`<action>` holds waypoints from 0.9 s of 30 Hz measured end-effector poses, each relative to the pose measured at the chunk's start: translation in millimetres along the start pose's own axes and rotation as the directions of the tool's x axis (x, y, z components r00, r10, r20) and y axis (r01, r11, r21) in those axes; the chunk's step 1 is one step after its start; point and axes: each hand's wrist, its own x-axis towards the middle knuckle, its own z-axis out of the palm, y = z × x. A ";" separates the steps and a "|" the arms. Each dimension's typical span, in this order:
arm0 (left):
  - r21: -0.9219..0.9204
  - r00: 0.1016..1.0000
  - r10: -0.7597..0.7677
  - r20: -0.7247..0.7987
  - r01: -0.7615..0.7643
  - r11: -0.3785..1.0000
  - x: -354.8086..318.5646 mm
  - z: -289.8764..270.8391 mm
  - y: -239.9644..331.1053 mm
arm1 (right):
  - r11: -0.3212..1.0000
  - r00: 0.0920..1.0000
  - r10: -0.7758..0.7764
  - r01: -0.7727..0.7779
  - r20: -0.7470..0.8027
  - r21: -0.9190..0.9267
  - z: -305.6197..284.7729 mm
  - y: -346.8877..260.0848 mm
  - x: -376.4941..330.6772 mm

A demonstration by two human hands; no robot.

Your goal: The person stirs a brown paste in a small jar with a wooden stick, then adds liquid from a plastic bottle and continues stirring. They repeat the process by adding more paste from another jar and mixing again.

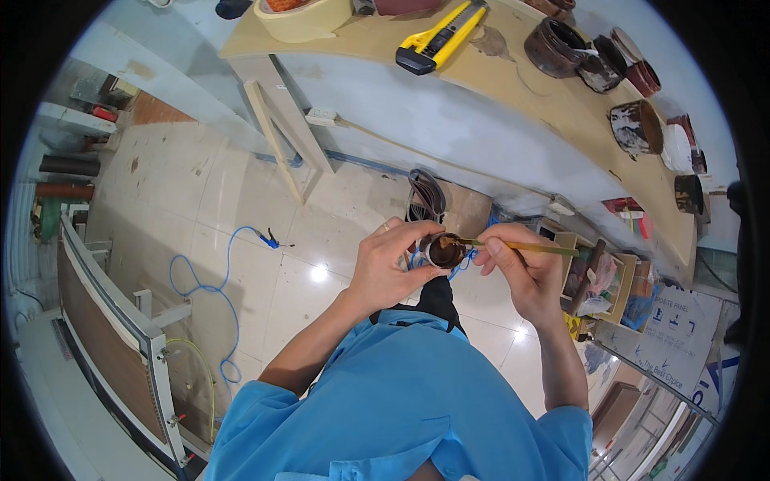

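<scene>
In front of my blue shirt, my left hand (383, 268) is wrapped around a small round jar (446, 255), its mouth facing up toward me. Dark brown stuff coats the inside of the jar. A thin yellowish stick (547, 248) is pinched between the thumb and fingers of my right hand (525, 276). The stick's left end reaches into the jar's mouth, where a brown-orange smear shows; whether that end has bristles I cannot tell.
Ahead is a curved bench (513, 88) with a yellow utility knife (441, 36), a tape roll (305, 20) and several stained jars (636, 128). A blue air hose (233, 305) lies on the tiled floor. At left stands a framed panel (112, 353); at right, cluttered boxes (613, 289).
</scene>
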 end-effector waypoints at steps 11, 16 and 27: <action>0.022 0.999 -0.028 0.037 0.027 0.999 9.8 14.9 5.4 | 0.940 0.981 -0.193 0.188 0.009 -0.284 -7.7 6.9 -23.8; 0.022 0.999 -0.028 0.047 0.027 0.999 11.4 19.2 7.2 | 0.882 0.957 -0.287 0.279 0.038 -0.380 -6.8 4.9 -28.4; 0.032 0.983 0.019 0.184 -0.025 0.999 14.8 14.1 8.2 | 0.763 0.922 -0.324 0.388 0.214 -0.517 -14.5 -3.9 -21.1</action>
